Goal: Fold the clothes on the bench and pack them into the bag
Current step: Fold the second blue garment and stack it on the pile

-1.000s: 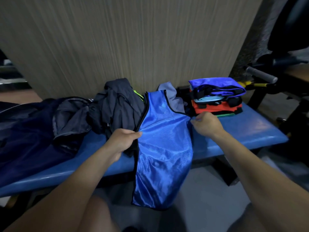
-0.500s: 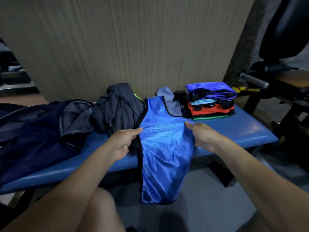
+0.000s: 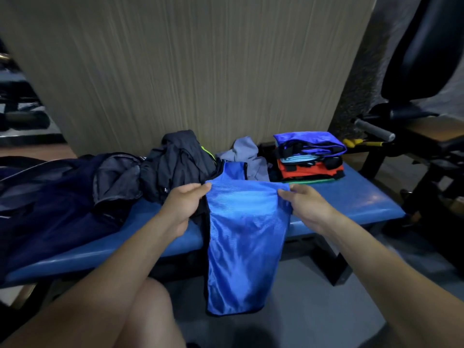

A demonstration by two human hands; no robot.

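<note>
1. A pale wood-grain wall panel [image 3: 200,71] stands behind a blue padded table [image 3: 364,197] in a dim gym room, with a grey floor [image 3: 313,310] below and dark exercise equipment [image 3: 414,71] at about 2 o'clock.
2. A bright blue mesh vest [image 3: 246,234] lies over the front edge of the table at the centre; its upper part rests on the padding and its lower part hangs down toward the floor.
3. The left hand [image 3: 183,204] holds the vest's left edge at about 10 o'clock from the vest's middle. Its fingers [image 3: 200,188] are curled, pinching the fabric between thumb and fingertips.
4. The right hand [image 3: 306,204] holds the right edge at about 2 o'clock from the vest's middle. Its fingers [image 3: 286,194] are likewise closed on the cloth in a pinch.
5. Between the two hands the top of the vest is pulled into a straight horizontal fold line.
6. A rumpled dark grey jacket [image 3: 180,164] with a neon-green trim sits at 11 o'clock from the vest, touching its left shoulder.
7. A crumpled light grey garment [image 3: 246,154] lies just behind the vest at 12 o'clock.
8. A stack of folded clothes [image 3: 311,159], purple-blue on top and orange and green lower down, sits at 1 o'clock, near the wall.
9. A dark navy bag [image 3: 50,197] lies open on the table's left end at 9 o'clock, its grey lining showing.
10. The person's bare knee [image 3: 140,310] appears at 7 o'clock.
</note>
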